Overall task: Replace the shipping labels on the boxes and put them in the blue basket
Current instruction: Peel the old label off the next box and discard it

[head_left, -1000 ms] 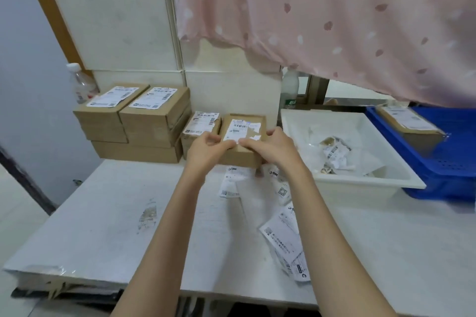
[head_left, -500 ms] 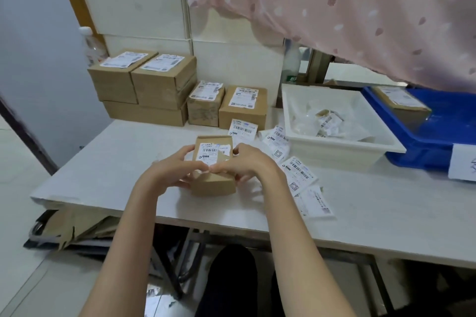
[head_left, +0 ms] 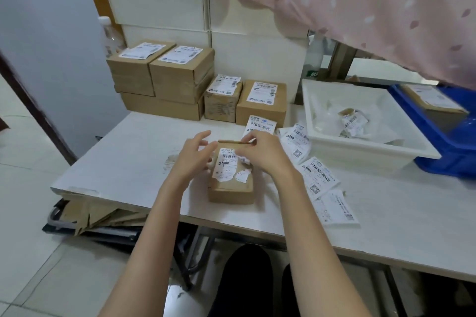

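1. The white table point(head_left: 123, 162) spans the scene and serves as the landmark for everything else.
2. A blue basket point(head_left: 458, 152) sits at the table's far right edge, with one labelled box point(head_left: 432, 100) lying inside it.
3. A white tray point(head_left: 360, 152) rests on the table just left of the basket and holds crumpled label scraps point(head_left: 353, 121).
4. A stack of large cardboard boxes point(head_left: 164, 77) stands at the table's back left against the wall, each top box carrying a label.
5. Two smaller labelled boxes point(head_left: 244, 100) stand on the table just right of that stack.
6. The small cardboard box point(head_left: 231, 185) being worked on lies near the table's front edge, at its middle, with a torn shipping label point(head_left: 228, 166) on top.
7. Loose new labels point(head_left: 319, 177) lie scattered on the table between this box and the tray.
8. The right hand point(head_left: 262, 154) rests over the box's far right corner, fingers curled and pinching at the label's upper edge.
9. The left hand point(head_left: 193, 157) hovers by the box's left side, fingers relaxed and spread, grasping nothing.
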Motion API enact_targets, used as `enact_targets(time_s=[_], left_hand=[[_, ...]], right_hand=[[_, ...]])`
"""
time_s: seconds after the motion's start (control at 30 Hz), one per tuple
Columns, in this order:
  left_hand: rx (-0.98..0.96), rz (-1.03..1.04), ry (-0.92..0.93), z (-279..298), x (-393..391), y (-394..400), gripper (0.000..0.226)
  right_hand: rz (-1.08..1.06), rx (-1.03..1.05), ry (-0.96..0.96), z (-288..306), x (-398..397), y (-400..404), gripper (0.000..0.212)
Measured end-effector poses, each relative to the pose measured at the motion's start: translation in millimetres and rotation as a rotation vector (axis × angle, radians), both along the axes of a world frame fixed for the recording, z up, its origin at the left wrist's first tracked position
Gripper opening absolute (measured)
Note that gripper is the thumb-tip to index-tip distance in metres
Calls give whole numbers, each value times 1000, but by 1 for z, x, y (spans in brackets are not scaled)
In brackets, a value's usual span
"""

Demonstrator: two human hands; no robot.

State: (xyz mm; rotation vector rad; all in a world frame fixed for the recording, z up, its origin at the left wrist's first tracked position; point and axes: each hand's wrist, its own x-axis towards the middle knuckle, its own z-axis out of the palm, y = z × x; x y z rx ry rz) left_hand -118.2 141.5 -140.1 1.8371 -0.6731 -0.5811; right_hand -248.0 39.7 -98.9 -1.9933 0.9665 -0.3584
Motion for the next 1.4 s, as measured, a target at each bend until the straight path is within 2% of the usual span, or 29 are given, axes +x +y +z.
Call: enact_targets(time_s=[0.07, 0.27, 0.37, 0.47, 0.73, 1.07, 1.27, 1.4], left_hand=[[-21, -11, -24, -7, 0, -10, 34], [-106, 150, -79, -19, -5, -26, 16], [-154, 235, -86, -24, -5, -29, 13], [-204, 256, -85, -27, -3, -32, 13], [-364, 307, 113, -33, -7, -35, 10], [-338, 355, -4, -35, -12, -39, 12], [-347, 334, -8, -37, -11, -36, 13], [-352, 319, 5, -37, -12, -34, 13]], right_hand=[[17, -33, 12, -12, 10, 2, 27], [-16, -211, 40, -23, 20, -1, 35], [7, -330, -54, -27, 27, 9, 35], [24, -345, -110, -36, 31, 12, 29], [5, -367, -154, -48, 38, 3, 11], [35, -376, -149, -52, 40, 0, 6], [32, -404, -194, -53, 37, 0, 15], [26, -411, -191, -54, 37, 0, 9]])
